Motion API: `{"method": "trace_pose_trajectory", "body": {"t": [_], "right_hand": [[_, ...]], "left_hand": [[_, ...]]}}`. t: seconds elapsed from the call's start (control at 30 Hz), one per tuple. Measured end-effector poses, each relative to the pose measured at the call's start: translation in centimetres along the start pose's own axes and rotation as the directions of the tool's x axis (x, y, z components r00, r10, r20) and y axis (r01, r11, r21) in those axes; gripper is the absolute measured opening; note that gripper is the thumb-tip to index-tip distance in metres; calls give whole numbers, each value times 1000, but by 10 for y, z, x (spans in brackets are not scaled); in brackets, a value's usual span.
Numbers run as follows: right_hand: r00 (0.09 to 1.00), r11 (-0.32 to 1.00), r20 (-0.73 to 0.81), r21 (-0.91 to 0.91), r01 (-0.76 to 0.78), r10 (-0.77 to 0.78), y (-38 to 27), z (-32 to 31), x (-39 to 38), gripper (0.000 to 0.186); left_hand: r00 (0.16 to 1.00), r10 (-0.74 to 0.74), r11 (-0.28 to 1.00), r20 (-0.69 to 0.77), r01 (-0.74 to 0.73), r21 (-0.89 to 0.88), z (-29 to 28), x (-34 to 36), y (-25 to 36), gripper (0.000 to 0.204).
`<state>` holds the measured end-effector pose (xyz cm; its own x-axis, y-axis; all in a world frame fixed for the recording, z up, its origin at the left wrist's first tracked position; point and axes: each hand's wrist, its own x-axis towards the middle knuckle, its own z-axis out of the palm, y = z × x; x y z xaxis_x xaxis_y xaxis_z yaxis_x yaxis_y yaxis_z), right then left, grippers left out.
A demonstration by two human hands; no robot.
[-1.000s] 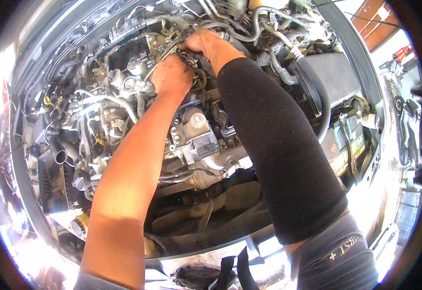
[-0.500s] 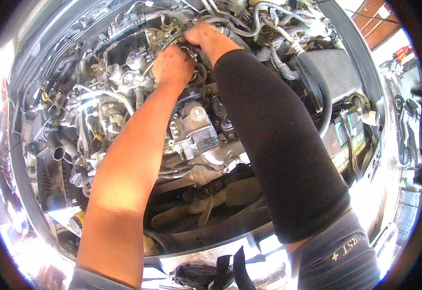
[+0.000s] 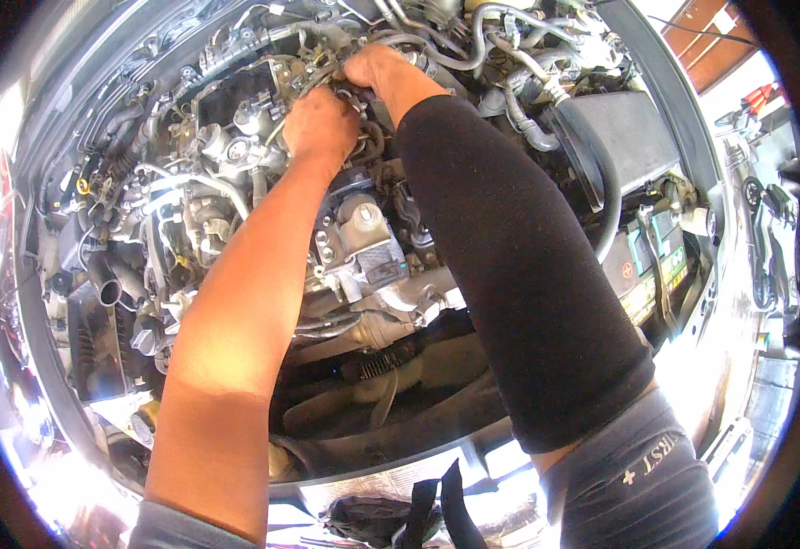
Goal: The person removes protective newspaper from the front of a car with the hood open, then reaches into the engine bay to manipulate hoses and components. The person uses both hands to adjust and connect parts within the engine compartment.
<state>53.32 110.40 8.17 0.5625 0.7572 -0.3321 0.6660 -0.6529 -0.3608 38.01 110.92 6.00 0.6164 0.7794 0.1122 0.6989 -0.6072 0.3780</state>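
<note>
Both of my arms reach over a car engine [image 3: 363, 224] to its far side. My left hand [image 3: 322, 126] is closed, knuckles up, low among hoses and wiring behind the metal housing. Just beyond it and slightly to the right, my right hand [image 3: 375, 69] is curled closed beside a bundle of wires and thin pipes [image 3: 319, 69]. The fingertips of both hands are hidden by the hands themselves and the parts around them. What they grip is too small or covered to make out. A black sleeve [image 3: 524, 265] covers my right forearm; the left one is bare.
A battery [image 3: 643, 265] and a black lidded box [image 3: 633, 142] with a thick hose [image 3: 612, 197] stand at the right. Fan blades [image 3: 386, 398] lie in front of the engine. An open pipe end [image 3: 110, 293] is at the left. Red-handled tools [image 3: 759, 96] rest outside the bay.
The whole view has shifted a little, so the engine and arms sit slightly further left. Both hands stay at the same spot, closed among the hoses.
</note>
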Motion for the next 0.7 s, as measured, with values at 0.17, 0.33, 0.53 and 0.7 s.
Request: {"method": "trace_pose_trajectory", "body": {"t": [0.17, 0.33, 0.53, 0.7], "right_hand": [[998, 991, -61, 133, 11, -3, 2, 6, -4, 43], [999, 990, -32, 135, -32, 36, 3, 9, 2, 47], [997, 969, -69, 249, 1, 17, 8, 18, 8, 48], [994, 954, -83, 298, -39, 66, 13, 24, 17, 48]], "left_hand": [[1000, 30, 999, -3, -30, 20, 0, -4, -4, 30], [999, 40, 999, -17, -40, 19, -2, -8, -2, 28], [999, 39, 999, 5, -39, 21, -5, -16, -4, 27], [1000, 28, 1000, -13, -28, 8, -2, -16, -5, 26]]}}
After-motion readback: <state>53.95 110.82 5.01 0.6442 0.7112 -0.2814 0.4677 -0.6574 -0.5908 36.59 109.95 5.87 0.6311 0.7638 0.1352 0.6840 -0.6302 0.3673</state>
